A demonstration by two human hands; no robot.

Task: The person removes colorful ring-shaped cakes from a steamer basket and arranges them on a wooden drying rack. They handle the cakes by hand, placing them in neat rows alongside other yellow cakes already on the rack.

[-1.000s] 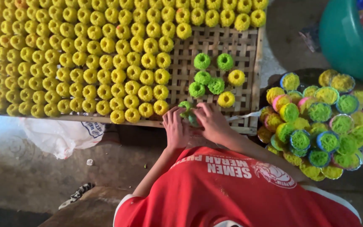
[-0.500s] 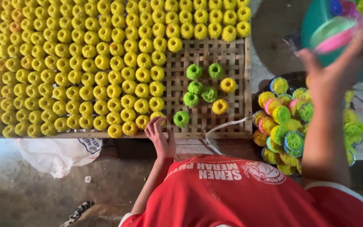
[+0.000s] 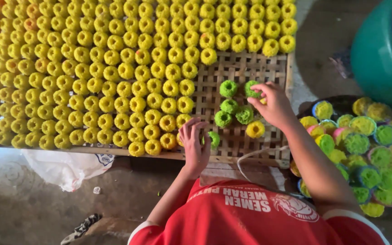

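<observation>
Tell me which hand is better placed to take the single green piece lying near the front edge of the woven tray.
Left, probably. The left hand lies right beside that green piece, fingers at it, while the right hand is farther off at the green cluster.

Rows of yellow ring cakes (image 3: 114, 72) fill upper left & centre of frame. Teal tub (image 3: 377, 59) at upper right. Pile of cakes in coloured cups (image 3: 364, 149) at right edge. White plastic bag (image 3: 64, 165) lower left, on dusty concrete floor (image 3: 19, 204).
</observation>
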